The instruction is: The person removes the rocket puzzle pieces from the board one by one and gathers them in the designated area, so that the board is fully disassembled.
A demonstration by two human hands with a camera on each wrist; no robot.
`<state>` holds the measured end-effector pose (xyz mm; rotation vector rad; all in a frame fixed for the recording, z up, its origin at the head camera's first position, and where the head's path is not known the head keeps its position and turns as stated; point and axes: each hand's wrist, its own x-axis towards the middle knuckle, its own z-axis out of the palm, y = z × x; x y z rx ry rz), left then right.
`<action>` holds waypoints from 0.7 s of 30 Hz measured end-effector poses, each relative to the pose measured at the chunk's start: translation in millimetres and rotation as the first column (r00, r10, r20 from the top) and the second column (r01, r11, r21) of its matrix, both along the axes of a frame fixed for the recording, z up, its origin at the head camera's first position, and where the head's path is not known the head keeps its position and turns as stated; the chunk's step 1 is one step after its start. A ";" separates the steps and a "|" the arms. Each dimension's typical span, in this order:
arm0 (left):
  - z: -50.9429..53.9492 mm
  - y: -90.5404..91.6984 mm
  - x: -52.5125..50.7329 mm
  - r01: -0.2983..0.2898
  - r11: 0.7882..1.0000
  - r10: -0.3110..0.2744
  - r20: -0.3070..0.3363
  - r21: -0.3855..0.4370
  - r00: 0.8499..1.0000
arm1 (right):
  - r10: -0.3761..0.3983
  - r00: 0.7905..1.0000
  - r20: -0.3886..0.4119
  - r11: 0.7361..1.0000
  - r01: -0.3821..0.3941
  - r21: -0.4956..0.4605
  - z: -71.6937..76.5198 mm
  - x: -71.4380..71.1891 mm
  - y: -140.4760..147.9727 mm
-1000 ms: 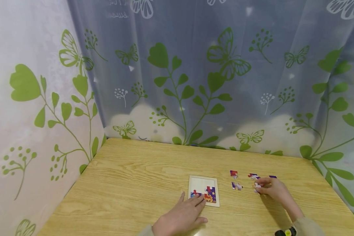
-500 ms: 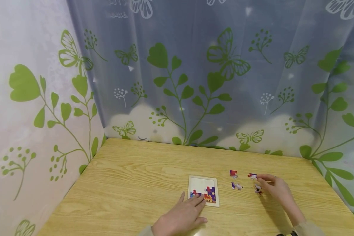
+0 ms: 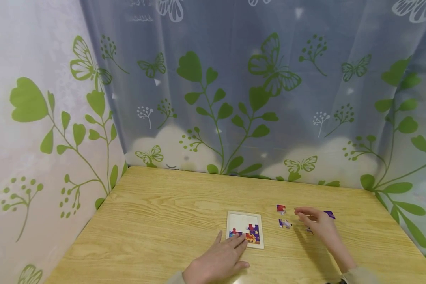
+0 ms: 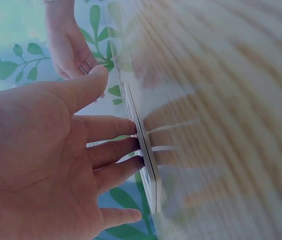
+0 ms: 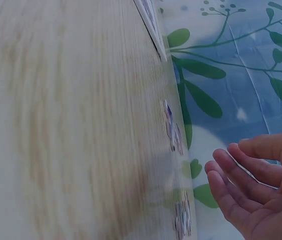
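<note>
We're looking at the left hand (image 3: 220, 258) spread on the near edge of the puzzle board (image 3: 239, 221), fingers straight and laid across it, pressing and not gripping, with the thumb held apart. The board lies flat on the wooden table (image 3: 170, 221), in front of that hand and left of the loose pieces; fitted pieces (image 3: 254, 233) line its near side and climb its right, while pale base shows above. Over to the right hand (image 3: 319, 225), and we see it hovering above the loose pieces, fingers bent, thumb near the forefinger; we cannot tell whether anything is pinched there. Just left of those fingertips sit a red piece (image 3: 281, 209) and, nearer us, a white-and-purple piece (image 3: 285, 223). A purple piece (image 3: 329, 214) lies beyond the knuckles, and another piece (image 3: 309, 229) peeks out underneath, mostly hidden. Behind it all we've got a leaf-and-butterfly curtain (image 3: 230, 98).
</note>
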<state>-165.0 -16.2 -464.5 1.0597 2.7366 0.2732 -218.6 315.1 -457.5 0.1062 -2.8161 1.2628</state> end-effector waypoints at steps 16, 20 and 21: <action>-1.3 0.2 -1.0 -0.008 1.000 0.008 0.003 -0.006 1.000 | 0.086 0.996 -0.030 0.995 -0.084 0.060 -0.4 -7.0 -58.5; -1.7 0.7 -1.0 -0.014 1.000 0.014 0.013 -0.008 1.000 | 0.120 0.991 -0.050 0.991 -0.117 0.067 -4.1 -9.6 -70.2; -1.6 0.8 -1.0 -0.015 1.000 0.015 0.014 -0.009 1.000 | 0.131 0.990 -0.059 0.989 -0.127 0.072 -5.4 -10.4 -72.4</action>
